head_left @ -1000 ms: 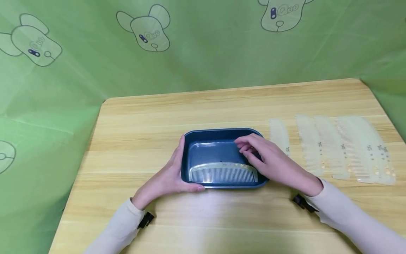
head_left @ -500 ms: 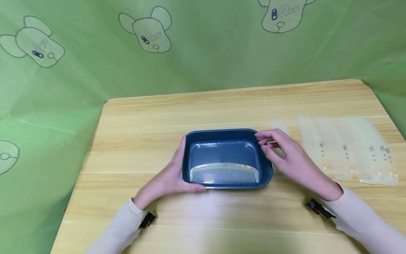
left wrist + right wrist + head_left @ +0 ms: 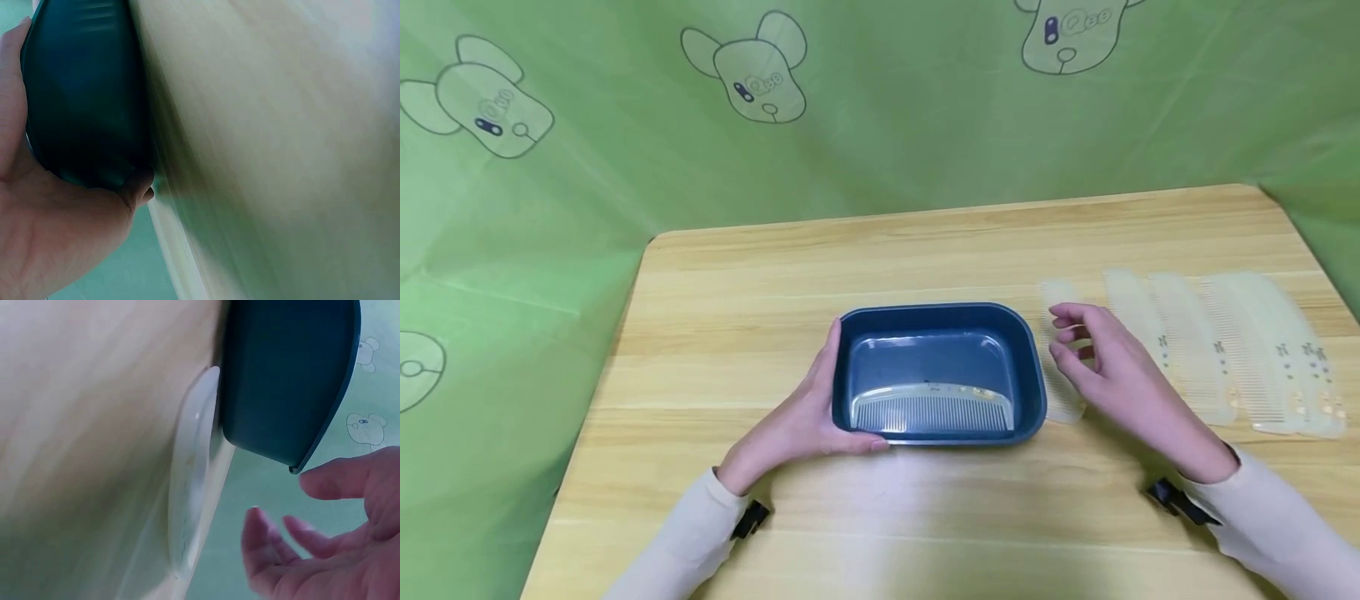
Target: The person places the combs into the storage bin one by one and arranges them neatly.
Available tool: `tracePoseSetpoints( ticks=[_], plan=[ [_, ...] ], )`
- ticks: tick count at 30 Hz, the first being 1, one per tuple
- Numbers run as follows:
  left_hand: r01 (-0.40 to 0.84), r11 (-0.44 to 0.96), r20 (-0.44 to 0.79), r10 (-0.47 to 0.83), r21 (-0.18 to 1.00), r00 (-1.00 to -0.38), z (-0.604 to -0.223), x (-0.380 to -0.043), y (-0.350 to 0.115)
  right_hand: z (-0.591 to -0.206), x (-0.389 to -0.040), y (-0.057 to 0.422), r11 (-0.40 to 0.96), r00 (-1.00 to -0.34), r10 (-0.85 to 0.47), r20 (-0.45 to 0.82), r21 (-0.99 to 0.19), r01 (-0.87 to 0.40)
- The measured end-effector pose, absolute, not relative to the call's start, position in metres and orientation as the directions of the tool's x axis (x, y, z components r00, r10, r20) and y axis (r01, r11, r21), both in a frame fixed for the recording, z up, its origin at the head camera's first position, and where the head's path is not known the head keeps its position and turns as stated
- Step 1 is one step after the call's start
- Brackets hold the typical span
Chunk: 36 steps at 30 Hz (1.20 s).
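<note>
A dark blue rectangular plastic box (image 3: 925,354) sits mid-table. My left hand (image 3: 801,408) grips its left end, thumb along the front wall and fingers along the left side; in the left wrist view the hand (image 3: 69,219) wraps the box's end (image 3: 87,94). Inside the box, along the front, lies a pale translucent comb (image 3: 932,410), teeth toward me. My right hand (image 3: 1105,358) hovers just right of the box, fingers bent loosely with nothing between them. Below it lies another pale comb (image 3: 1062,392), partly hidden by the hand. In the right wrist view this comb (image 3: 190,469) lies flat beside the box.
Farther right, several more pale combs lie lengthwise in a row, among them one comb (image 3: 1135,312) just past the hand and another comb (image 3: 1195,358). The rightmost ones overlap. Green printed cloth (image 3: 895,150) hangs behind the wooden table (image 3: 760,283).
My right hand has moved right, from over the box's interior, across its right rim, to above the nearest loose comb. My left hand, the box and the comb inside stay put.
</note>
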<state>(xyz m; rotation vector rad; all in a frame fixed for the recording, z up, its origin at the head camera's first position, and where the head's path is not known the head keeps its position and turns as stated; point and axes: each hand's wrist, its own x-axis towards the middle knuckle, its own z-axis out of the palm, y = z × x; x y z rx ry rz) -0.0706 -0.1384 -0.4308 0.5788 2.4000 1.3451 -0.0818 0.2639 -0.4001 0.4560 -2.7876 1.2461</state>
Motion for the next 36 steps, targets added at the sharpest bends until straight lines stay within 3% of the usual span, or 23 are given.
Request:
tracePoseSetpoints(
  ticks=[12,21,36],
  plan=[
    [0.175,0.475,-0.096,0.493,0.863,-0.865,-0.431,-0.071,-0.137,-0.412,-0.083,0.275,0.805,-0.98,-0.194,-0.042,-0.577,-0.135],
    [0.176,0.47,-0.092,0.492,0.865,-0.865,-0.432,-0.07,-0.138,-0.417,-0.082,0.281,0.856,-0.981,-0.175,-0.08,-0.504,-0.112],
    [0.196,0.459,-0.066,0.494,0.867,-0.867,-0.434,-0.071,-0.138,-0.41,-0.094,0.283,0.857,-0.951,-0.187,-0.246,-0.515,-0.035]
  ],
)
